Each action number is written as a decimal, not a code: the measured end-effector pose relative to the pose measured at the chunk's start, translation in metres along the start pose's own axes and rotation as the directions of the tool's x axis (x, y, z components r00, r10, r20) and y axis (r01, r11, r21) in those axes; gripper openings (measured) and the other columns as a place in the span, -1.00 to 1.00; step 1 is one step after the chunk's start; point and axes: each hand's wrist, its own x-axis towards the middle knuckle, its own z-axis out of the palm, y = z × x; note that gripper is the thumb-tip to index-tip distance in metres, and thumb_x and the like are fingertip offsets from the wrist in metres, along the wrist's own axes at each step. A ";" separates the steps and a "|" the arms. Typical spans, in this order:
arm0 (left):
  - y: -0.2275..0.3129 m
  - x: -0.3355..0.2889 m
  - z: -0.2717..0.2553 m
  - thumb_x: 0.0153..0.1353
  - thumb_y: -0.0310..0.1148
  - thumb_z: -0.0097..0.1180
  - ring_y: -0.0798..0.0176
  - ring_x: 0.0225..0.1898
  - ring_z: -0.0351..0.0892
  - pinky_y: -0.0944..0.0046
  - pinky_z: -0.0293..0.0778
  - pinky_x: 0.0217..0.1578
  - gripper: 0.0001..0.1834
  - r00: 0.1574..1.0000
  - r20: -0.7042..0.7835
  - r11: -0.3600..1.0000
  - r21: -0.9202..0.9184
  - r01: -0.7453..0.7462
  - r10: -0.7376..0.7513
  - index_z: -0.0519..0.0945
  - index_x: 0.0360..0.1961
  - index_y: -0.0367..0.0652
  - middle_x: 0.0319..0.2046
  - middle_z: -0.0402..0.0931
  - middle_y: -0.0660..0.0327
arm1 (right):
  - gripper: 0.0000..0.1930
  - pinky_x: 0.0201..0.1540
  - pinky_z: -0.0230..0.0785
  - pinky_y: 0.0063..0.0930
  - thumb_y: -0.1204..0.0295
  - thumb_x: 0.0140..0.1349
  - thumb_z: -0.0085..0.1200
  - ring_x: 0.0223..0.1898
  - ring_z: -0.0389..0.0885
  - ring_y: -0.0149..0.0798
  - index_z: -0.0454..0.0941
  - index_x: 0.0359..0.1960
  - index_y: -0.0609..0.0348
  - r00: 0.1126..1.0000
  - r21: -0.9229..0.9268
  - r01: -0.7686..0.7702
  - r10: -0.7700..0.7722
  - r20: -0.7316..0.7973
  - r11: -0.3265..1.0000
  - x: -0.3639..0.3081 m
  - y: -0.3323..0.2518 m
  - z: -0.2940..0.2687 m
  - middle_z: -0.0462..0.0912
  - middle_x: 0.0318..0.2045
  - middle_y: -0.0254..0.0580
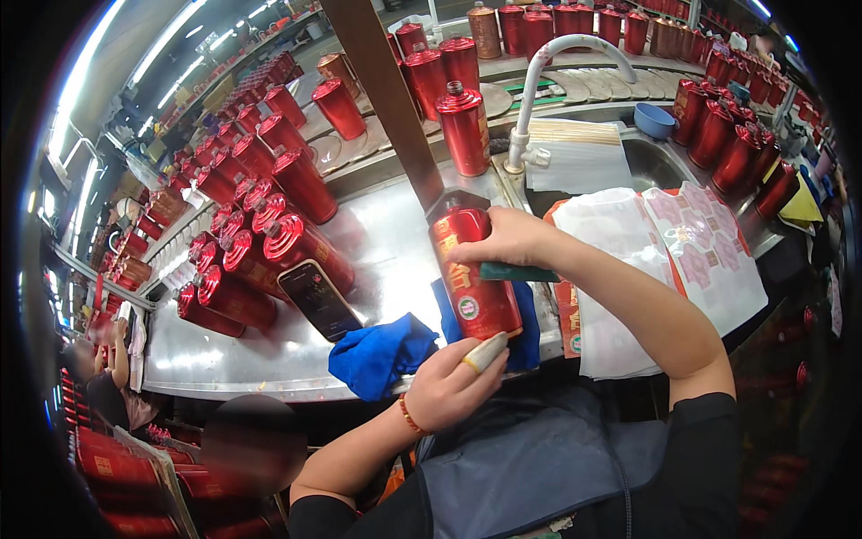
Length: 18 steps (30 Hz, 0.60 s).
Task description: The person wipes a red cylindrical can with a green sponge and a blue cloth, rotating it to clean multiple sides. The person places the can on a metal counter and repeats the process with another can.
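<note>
2 hands (449, 386) (514, 239) hold red bottle (474, 296), long axis slanting, neck (451, 206) away-left.

Short black sleeves (705, 445), a grey-blue apron (530, 467), a reddish beaded bracelet (409, 414) and a whitish finger cover (486, 353) are worn.

Red bottle (462, 283) blocks part of the blue cloth (529, 341) underneath. Right hand (514, 237): some fingers hidden behind the bottle. Green pad (521, 272) partly covered by it. Phone (319, 300) screen too small to read. Dark apron (525, 472) cropped at near edge.
</note>
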 end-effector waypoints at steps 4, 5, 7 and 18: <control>0.012 0.039 0.013 0.04 -0.29 0.42 0.17 -0.11 0.57 0.18 0.54 -0.12 -0.71 0.990 0.135 0.999 0.010 0.040 -0.041 0.72 -0.22 -0.16 -0.09 0.66 0.21 | -0.16 0.05 0.53 -0.29 -0.35 -0.01 0.32 -0.10 0.75 -0.11 0.71 -0.02 0.25 0.999 -0.094 -0.012 0.009 -0.033 0.995 0.002 0.000 -0.001 0.77 -0.15 0.05; 0.011 0.040 0.025 0.05 -0.18 0.41 0.15 0.00 0.49 0.13 0.46 -0.05 -0.67 0.973 0.224 0.998 0.041 0.051 -0.059 0.70 -0.25 -0.16 -0.10 0.64 0.24 | -0.13 0.06 0.53 -0.28 -0.37 0.00 0.30 -0.09 0.75 -0.11 0.71 -0.01 0.27 0.999 -0.104 -0.018 0.014 -0.036 0.994 -0.001 -0.002 -0.001 0.77 -0.14 0.06; 0.007 0.049 0.035 0.05 -0.14 0.42 0.12 0.09 0.44 0.06 0.43 0.07 -0.61 0.958 0.276 0.994 0.088 0.060 -0.082 0.70 -0.17 -0.16 -0.05 0.62 0.22 | -0.07 0.10 0.51 -0.27 -0.42 0.02 0.26 -0.04 0.74 -0.10 0.68 0.04 0.32 0.997 -0.047 -0.051 0.048 -0.067 0.998 0.002 0.009 -0.004 0.75 -0.09 0.10; -0.010 -0.003 0.025 0.09 -0.30 0.51 -0.27 0.53 0.06 -0.04 0.15 0.46 0.02 0.800 0.072 0.739 -0.342 0.580 -0.595 0.20 0.51 -0.23 0.52 0.05 -0.17 | -0.40 -0.37 0.33 -0.74 -0.09 0.47 0.07 -0.44 0.45 -0.64 0.59 0.10 0.30 0.995 0.452 0.013 0.032 -0.091 0.892 -0.079 0.060 -0.044 0.77 -0.26 -0.25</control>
